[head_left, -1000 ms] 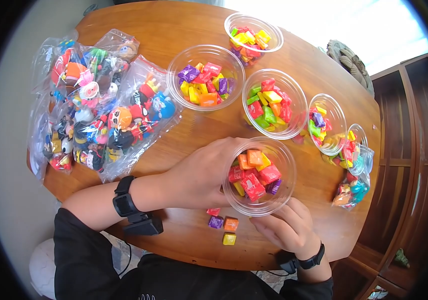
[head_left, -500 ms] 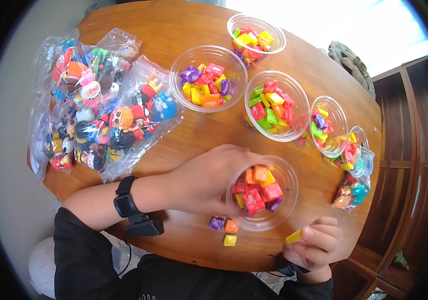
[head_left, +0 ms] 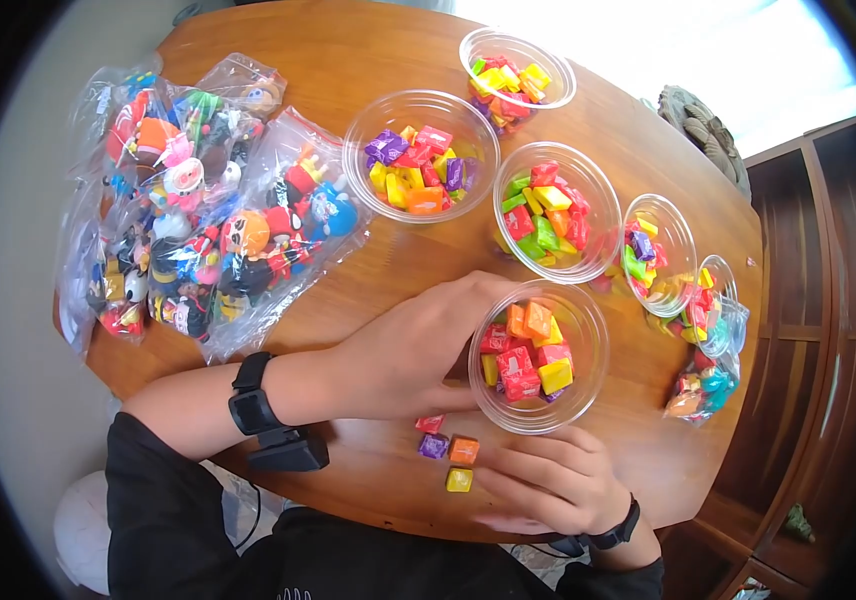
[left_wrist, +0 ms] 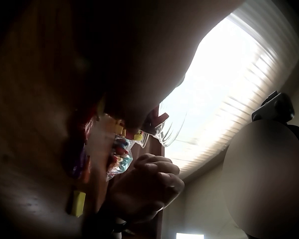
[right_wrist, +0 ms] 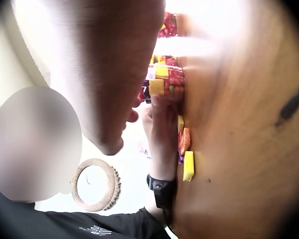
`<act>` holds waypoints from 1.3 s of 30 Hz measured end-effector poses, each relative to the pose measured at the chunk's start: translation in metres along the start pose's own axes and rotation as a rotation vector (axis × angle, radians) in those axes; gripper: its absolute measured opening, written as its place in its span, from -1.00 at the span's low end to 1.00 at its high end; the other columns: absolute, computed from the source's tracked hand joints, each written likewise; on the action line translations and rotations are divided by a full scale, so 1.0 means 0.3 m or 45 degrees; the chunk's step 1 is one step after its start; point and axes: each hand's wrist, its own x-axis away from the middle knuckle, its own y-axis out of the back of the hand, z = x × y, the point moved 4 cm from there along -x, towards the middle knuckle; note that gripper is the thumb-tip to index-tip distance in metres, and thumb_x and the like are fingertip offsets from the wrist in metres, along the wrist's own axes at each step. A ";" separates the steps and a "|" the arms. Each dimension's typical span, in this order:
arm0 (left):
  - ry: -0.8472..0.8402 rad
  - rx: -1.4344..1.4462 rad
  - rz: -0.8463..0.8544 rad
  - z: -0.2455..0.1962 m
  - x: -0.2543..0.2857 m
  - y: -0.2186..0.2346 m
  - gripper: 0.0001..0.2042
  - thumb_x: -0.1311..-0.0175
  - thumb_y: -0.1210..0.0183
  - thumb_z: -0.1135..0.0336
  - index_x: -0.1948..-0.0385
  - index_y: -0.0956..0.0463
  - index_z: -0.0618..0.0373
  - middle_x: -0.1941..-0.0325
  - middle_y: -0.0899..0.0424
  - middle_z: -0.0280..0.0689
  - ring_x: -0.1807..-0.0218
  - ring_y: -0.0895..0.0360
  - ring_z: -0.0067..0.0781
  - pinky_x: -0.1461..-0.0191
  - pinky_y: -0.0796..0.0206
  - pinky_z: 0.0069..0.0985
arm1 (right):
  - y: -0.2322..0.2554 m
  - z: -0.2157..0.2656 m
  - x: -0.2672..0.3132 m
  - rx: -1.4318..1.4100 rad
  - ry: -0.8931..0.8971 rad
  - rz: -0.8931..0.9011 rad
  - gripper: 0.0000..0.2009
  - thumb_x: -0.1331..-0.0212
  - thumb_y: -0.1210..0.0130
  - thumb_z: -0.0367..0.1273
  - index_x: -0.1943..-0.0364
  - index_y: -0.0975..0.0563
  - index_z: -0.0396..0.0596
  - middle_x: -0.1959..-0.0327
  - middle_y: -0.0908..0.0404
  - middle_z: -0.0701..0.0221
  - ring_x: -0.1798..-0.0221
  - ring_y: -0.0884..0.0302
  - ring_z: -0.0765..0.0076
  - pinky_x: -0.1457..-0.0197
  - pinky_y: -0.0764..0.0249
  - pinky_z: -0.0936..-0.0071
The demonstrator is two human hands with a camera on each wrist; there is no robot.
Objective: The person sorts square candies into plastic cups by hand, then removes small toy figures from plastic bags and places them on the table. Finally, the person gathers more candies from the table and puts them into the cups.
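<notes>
My left hand grips the side of a clear plastic cup of wrapped candies. A yellow candy lies on top among red and orange ones. Just below the cup, my right hand reaches left with loosely extended fingers and no candy visible in it. Its fingertips are close to the loose candies on the table: a red, a purple, an orange and a yellow one. In the right wrist view, the loose yellow candy lies near my left wrist.
Several other clear cups of candies, one at centre, curve across the wooden table to the right. Clear bags of small toy figures lie at left. Another bag of toys is by the right edge; a wooden cabinet stands beyond.
My right hand swung out right with a yellow candy, then came back left below the cup without it. A yellow candy now tops the cup, which dipped and rose again in my left hand.
</notes>
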 end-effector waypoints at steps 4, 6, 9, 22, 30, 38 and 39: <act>0.001 -0.025 0.016 0.005 0.000 -0.005 -0.19 -0.31 -0.52 0.21 -0.56 -0.30 0.17 -0.34 -0.55 0.03 -0.39 -0.56 0.17 -0.45 -0.46 -0.08 | -0.106 -0.006 -0.064 -0.253 -0.160 0.352 -0.30 -0.23 -0.50 0.03 -0.46 -0.60 0.21 -0.52 -0.55 0.30 -0.47 -0.54 0.03 -0.56 -0.43 -0.02; 0.002 -0.026 0.012 0.004 -0.002 -0.005 -0.19 -0.30 -0.52 0.21 -0.56 -0.30 0.16 -0.34 -0.55 0.03 -0.39 -0.56 0.18 -0.45 -0.45 -0.08 | -0.136 0.011 -0.083 -0.271 -0.164 0.471 -0.21 -0.17 -0.51 0.07 -0.53 -0.56 0.24 -0.50 -0.54 0.26 -0.53 -0.45 -0.03 -0.62 -0.35 -0.07; 0.010 -0.026 0.006 0.006 -0.003 -0.009 -0.19 -0.30 -0.51 0.21 -0.56 -0.31 0.16 -0.33 -0.56 0.04 -0.39 -0.55 0.19 -0.46 -0.44 -0.07 | -0.175 0.018 -0.078 -0.146 -0.213 0.404 -0.24 -0.19 -0.50 0.04 -0.52 -0.56 0.25 -0.42 -0.59 0.30 -0.46 -0.51 -0.04 -0.56 -0.42 -0.04; 0.107 0.094 0.008 0.018 -0.004 -0.009 -0.08 -0.18 -0.65 0.20 -0.55 -0.26 0.20 -0.45 -0.53 -0.02 -0.48 -0.55 0.00 -0.56 -0.41 -0.17 | -0.208 0.001 -0.096 0.009 -0.405 0.299 -0.54 -0.36 -0.38 -0.14 -0.29 -0.67 0.07 -0.06 -0.61 0.30 -0.12 -0.64 0.11 -0.39 -0.51 -0.03; -0.023 0.201 -0.047 -0.006 0.000 0.005 0.01 -0.16 -0.66 0.09 -0.56 -0.20 0.27 -0.45 -0.45 0.07 -0.48 -0.50 0.09 -0.56 -0.37 -0.15 | -0.244 -0.042 -0.082 -0.179 -0.143 0.224 -0.65 -0.29 -0.23 -0.44 -0.17 -0.71 -0.01 0.00 -0.63 0.24 -0.07 -0.68 0.08 -0.05 -0.63 0.09; -0.078 0.198 -0.094 -0.008 0.026 0.012 0.15 -0.11 -0.72 0.14 -0.64 -0.04 0.22 -0.58 -0.29 -0.06 -0.64 -0.33 -0.14 -0.73 -0.18 -0.17 | -0.215 -0.026 -0.108 0.042 -0.041 0.076 -0.86 -0.23 -0.40 -0.39 0.18 -0.71 -0.03 0.32 -0.61 0.41 0.25 -0.68 0.23 0.23 -0.59 0.24; -0.083 0.147 -0.122 -0.013 0.032 0.020 0.15 -0.11 -0.72 0.10 -0.63 -0.04 0.22 -0.57 -0.28 -0.07 -0.64 -0.32 -0.12 -0.74 -0.16 -0.15 | -0.205 -0.022 -0.112 0.040 -0.023 0.013 -0.86 -0.20 -0.49 -0.40 0.26 -0.70 -0.04 0.41 -0.61 0.44 0.33 -0.68 0.26 0.33 -0.55 0.28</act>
